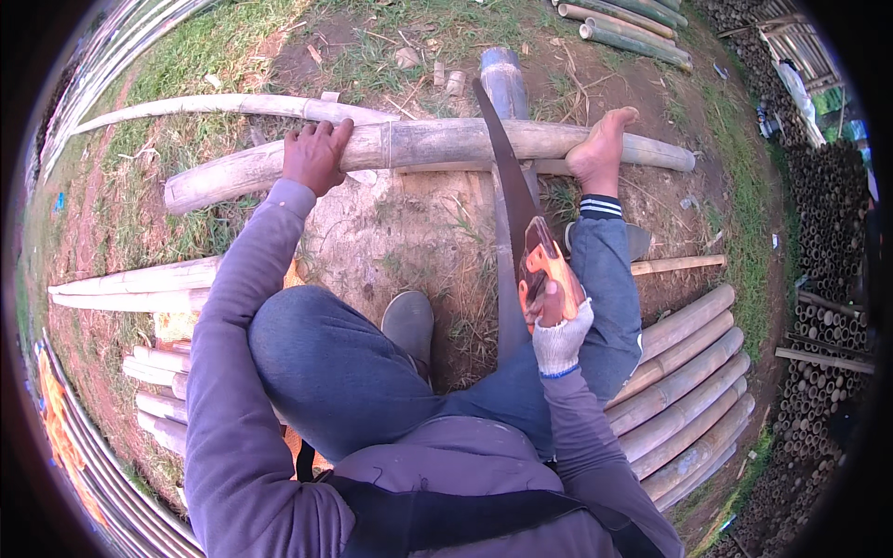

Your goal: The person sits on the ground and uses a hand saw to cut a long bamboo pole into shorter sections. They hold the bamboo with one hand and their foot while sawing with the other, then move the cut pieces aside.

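A thick, pale bamboo pole [437, 144] lies crosswise in front of me, resting on an upright-running support pole [503, 76]. Over its left part my left hand [318, 153] is bare, with its fingers curled round the top and gripping it. My right hand [558, 321], in a white and orange work glove, is closed on the wooden handle of a handsaw [507, 163]. The long dark blade points away from me and crosses the pole at its middle; whether the teeth have cut into it, I cannot tell. My bare right foot [598, 153] presses on the pole's right part.
Cut bamboo lengths [693, 391] lie stacked at my right, with more poles [139, 284] at my left. A thinner bamboo pole [214, 105] runs behind the thick one. Green poles [633, 33] lie far right, and piled bamboo ends [828, 214] line the right edge.
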A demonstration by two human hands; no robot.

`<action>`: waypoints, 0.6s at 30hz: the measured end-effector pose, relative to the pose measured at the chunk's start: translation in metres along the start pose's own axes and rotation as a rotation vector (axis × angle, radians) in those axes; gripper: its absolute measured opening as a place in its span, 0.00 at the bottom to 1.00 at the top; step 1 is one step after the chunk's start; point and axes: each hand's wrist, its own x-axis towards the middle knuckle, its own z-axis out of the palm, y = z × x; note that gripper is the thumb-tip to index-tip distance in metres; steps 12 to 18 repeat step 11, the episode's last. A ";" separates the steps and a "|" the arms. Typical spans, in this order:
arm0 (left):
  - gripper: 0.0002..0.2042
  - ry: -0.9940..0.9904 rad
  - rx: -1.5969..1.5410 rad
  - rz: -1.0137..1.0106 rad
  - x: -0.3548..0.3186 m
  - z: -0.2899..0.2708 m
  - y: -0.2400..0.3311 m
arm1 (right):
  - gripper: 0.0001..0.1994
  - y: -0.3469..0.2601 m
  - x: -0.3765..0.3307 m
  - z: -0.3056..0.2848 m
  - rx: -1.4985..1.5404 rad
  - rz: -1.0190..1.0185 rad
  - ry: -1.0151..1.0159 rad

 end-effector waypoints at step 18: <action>0.44 0.003 -0.004 0.049 0.001 -0.001 0.014 | 0.23 0.028 0.085 0.028 -0.195 -0.042 0.070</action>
